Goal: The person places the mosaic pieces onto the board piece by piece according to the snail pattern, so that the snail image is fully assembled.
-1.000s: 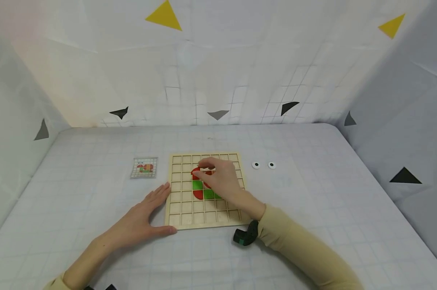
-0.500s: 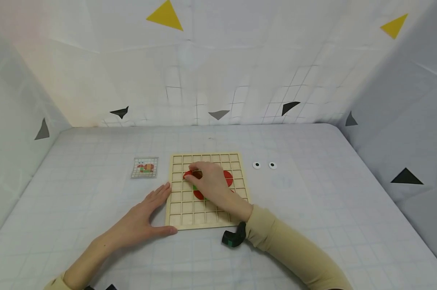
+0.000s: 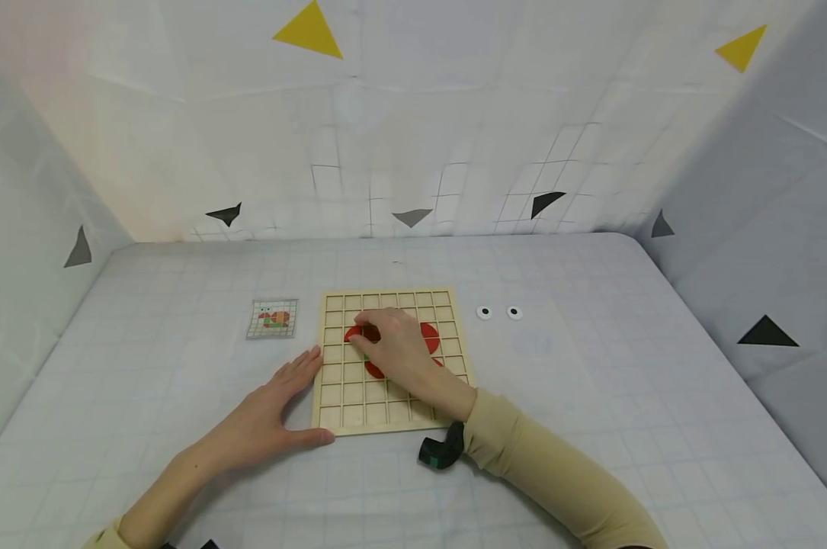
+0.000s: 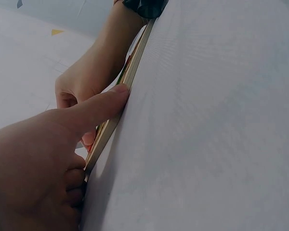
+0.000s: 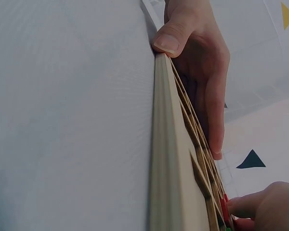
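Note:
A light wooden grid board (image 3: 334,396) lies flat on the table. My left hand (image 3: 269,415) rests against its left side with fingers stretched out, the thumb at the near-left corner; the left wrist view shows the thumb (image 4: 103,103) on the board's edge. Over the grid, my right hand (image 3: 402,351) pinches a red curved piece (image 3: 352,334) between thumb and fingertips. From the right wrist, that red piece (image 5: 225,207) shows right at the grid's ridges. Another red curved piece (image 3: 375,370) and a red rounded piece (image 3: 430,337) lie in cells; green pieces are mostly hidden beneath the hand.
To the left of the board lies a small gridded card (image 3: 273,319) with a red, green and orange picture. Two white discs with black centres, one eye disc (image 3: 484,313) and another eye disc (image 3: 514,313), lie to the right. White sheets with coloured triangles stand around the table.
My right hand has moved left and slightly nearer with the red piece, uncovering the red rounded piece on the right. It has barely moved over the last half second. My left hand stays put.

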Demonstrator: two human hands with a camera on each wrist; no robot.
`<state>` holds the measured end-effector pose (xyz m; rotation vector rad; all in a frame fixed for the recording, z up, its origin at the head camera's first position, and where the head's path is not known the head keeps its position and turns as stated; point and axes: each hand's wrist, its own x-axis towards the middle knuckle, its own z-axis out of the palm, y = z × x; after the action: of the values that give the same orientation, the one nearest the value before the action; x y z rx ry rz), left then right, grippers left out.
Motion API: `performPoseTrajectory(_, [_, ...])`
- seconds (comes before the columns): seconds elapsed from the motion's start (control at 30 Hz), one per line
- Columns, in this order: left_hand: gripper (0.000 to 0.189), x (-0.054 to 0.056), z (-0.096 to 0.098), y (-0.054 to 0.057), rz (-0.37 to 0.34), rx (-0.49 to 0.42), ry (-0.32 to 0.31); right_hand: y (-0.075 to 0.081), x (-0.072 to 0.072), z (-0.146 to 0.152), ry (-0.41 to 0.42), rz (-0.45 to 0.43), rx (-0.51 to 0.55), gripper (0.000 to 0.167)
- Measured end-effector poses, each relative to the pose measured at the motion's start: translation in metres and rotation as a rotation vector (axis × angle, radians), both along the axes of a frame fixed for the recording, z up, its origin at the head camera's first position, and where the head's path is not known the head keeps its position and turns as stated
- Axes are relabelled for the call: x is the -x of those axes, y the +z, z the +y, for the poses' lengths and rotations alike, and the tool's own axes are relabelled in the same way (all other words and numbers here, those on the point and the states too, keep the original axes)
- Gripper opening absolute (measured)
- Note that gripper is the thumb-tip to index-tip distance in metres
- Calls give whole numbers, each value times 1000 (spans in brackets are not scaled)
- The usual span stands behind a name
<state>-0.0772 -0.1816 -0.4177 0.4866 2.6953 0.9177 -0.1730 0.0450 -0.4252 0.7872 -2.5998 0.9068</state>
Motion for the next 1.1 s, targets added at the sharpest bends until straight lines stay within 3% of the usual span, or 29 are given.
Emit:
performPoseTrajectory(0.5, [112,0,0,0,7,2,0,2,-1,1,21,-25,40,25])
performPoseTrajectory(0.7, [111,0,0,0,5,-4,3,17,0,6,50,-126,3,29])
performPoseTrajectory(0.87, [111,1,-1,0,4,4,8,35,4,26,31,-229,83,29])
performPoseTrajectory(1.1, [113,1,1,0,-5,18,13,37,8,72,-37,-199,167,26])
